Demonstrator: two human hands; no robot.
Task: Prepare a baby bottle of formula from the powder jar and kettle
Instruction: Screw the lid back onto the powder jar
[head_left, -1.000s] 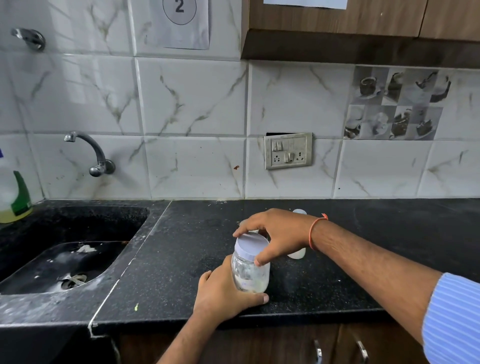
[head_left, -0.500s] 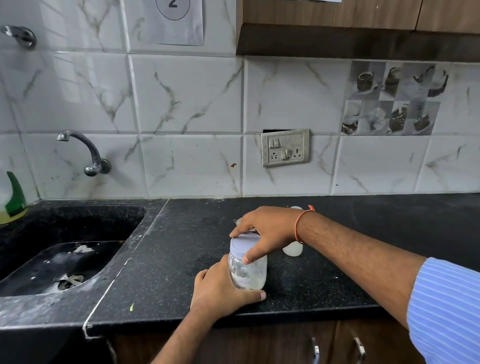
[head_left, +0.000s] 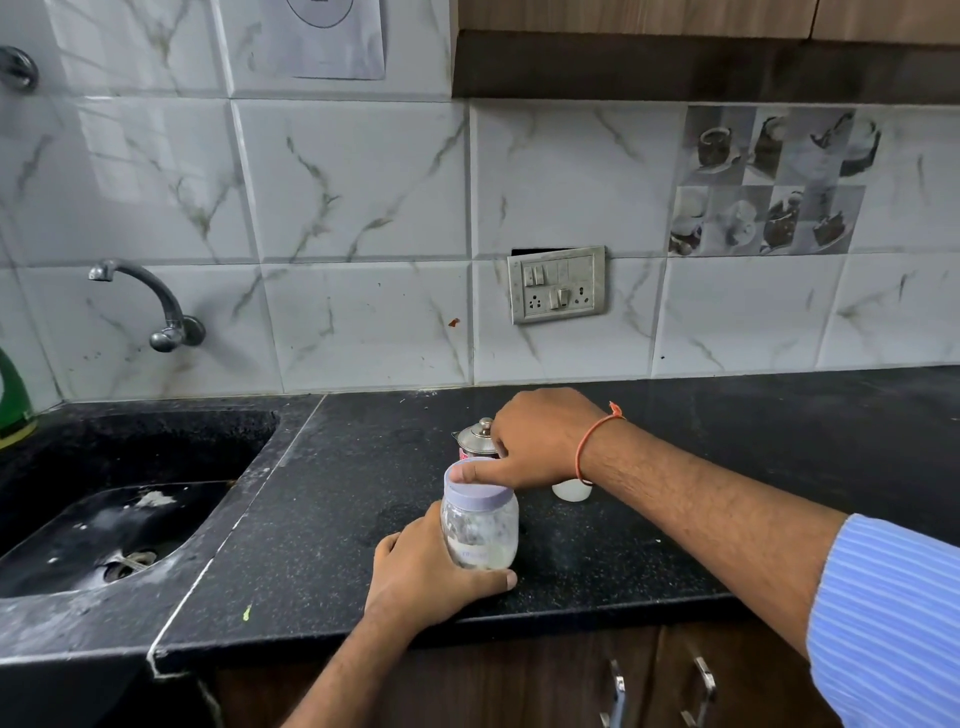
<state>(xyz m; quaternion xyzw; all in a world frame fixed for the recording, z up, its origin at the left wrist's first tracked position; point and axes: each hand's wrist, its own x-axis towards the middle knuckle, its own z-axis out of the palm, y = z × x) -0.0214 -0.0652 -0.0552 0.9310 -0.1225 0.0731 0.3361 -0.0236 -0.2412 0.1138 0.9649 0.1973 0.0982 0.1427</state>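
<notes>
Two hands, head view: both are on the powder jar (head_left: 480, 525), which stands near the front edge of the desk (head_left: 779, 441).
Left hand (head_left: 421, 577): curled round the jar's lower body, thumb across its base, steadying it.
Right hand (head_left: 530, 447): thumb and fingers pinch the rim of the lilac lid (head_left: 475, 486) from above.
Change: over the last second the grip is unaltered and the lid is still seated; the camera has dipped, so that a small steel kettle (head_left: 475, 439) now shows just behind the jar.
Meaning for the task: unscrewing appears to be under way, so scooping and pouring are judged still to come.
Baby bottle (head_left: 571, 489): only a white translucent base shows under the right wrist.
Materials: the jar is clear, rounded plastic with a little pale powder at the bottom; the lid is smooth and ridged; the kettle is polished, with a knobbed lid; the desk is speckled black stone.
Surroundings: black sink (head_left: 130, 519) and wall tap (head_left: 150, 301) at left.
</notes>
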